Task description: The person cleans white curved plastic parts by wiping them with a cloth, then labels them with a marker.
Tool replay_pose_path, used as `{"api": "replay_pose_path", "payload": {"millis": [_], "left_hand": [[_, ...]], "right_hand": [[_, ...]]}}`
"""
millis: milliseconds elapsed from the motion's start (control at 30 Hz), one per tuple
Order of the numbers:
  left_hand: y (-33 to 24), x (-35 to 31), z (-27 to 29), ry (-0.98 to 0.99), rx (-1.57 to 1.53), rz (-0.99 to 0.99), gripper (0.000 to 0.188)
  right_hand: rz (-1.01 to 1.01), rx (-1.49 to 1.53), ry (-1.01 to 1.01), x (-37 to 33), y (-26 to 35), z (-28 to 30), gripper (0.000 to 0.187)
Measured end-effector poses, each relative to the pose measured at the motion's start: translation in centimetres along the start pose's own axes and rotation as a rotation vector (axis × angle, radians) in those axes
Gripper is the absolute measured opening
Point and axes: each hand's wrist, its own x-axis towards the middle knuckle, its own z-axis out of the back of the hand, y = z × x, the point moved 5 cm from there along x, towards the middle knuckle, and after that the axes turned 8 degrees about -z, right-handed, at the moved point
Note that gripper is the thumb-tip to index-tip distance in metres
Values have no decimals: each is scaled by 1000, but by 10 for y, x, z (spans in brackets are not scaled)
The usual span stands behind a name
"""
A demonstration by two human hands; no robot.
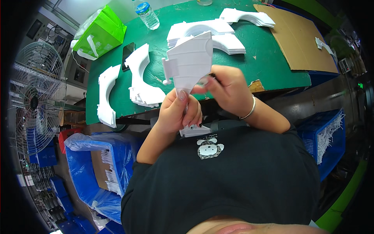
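My left hand (176, 111) is closed around the narrow waist of a white curved plastic part (191, 58), held upright in front of my chest. The part's broad end rises over the table edge, and its lower end shows beneath my fingers. Beside its right edge is my right hand (233, 90), fingers curled together and slightly blurred. Something small and dark shows at those fingers, too unclear to name. Similar white parts lie in stacks on the green table: a left stack (107, 95), another stack (143, 80) beside it, and more stacks (200, 28) farther back.
A green bag (102, 33), a phone (127, 54) and a water bottle (148, 16) stand or lie at the back left. Cardboard (298, 41) covers the right side. Blue crates with white parts flank me, a lined crate (80, 167) left and another crate (331, 152) right. A fan (35, 97) is far left.
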Motion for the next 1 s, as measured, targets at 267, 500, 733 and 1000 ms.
{"api": "replay_pose_path", "payload": {"millis": [267, 500, 733, 1000], "left_hand": [[-34, -9, 12, -108, 909, -169, 42], [-39, -6, 2, 85, 1232, -159, 49], [-43, -7, -1, 163, 1331, -263, 53], [-47, -7, -9, 257, 1461, -367, 56]], "right_hand": [[-43, -59, -88, 8, 8, 45, 38], [9, -91, 5, 9, 10, 45, 41], [-10, -152, 63, 10, 14, 50, 44], [-43, -226, 229, 8, 18, 58, 48]]}}
